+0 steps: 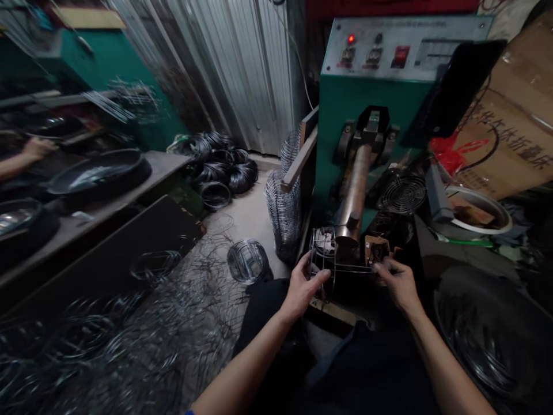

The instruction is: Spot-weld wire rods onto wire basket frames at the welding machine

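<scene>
A small wire frame (323, 260) of rings and bars is gripped by my left hand (302, 286), thumb in front and fingers behind. Thin straight wires (352, 268) run from it across to my right hand (398, 282), whose thumb and fingers pinch their far end. Whether these wires are joined to the frame I cannot tell. Just above and behind them is the end of a metal cylinder arm (355, 196), which juts from a green machine (389, 95). My right fingertips are partly hidden in shadow.
Tall stacks of wire rings (283, 210) stand left of the machine. Loose wire pieces (173, 340) litter the floor, with black wire coils (224, 161) behind. A basin (503, 216) and a box (518, 115) are at right. A co-worker's hand (38, 148) shows far left.
</scene>
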{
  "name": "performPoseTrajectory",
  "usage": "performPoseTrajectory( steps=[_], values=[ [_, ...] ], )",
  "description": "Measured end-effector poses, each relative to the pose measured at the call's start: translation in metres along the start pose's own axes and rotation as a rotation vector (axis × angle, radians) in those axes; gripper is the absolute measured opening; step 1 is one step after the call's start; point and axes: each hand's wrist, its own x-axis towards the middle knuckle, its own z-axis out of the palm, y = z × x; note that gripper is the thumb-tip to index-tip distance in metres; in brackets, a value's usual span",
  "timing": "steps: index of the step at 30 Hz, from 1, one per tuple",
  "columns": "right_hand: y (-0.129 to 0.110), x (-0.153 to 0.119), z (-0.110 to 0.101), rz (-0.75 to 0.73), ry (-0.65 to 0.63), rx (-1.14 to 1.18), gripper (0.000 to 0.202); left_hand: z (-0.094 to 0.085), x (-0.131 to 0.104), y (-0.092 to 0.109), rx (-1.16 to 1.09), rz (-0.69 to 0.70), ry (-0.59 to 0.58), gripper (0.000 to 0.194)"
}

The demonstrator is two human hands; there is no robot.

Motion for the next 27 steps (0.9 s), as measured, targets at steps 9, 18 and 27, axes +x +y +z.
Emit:
performPoseTrajectory(
  steps=[9, 18, 27],
  values=[
    [0.002, 0.004, -0.003, 0.010, -0.005, -0.006, 0.056, -0.002, 0.008, -0.006, 0.004, 0.012, 0.006, 0.095],
    [0.001, 0.005, -0.003, 0.011, 0.004, -0.017, 0.055, 0.000, 0.011, -0.008, -0.018, 0.015, 0.009, 0.097],
    [0.002, 0.009, -0.007, 0.027, 0.004, -0.020, 0.056, 0.002, 0.016, -0.008, -0.014, 0.026, -0.018, 0.087]
  ],
)
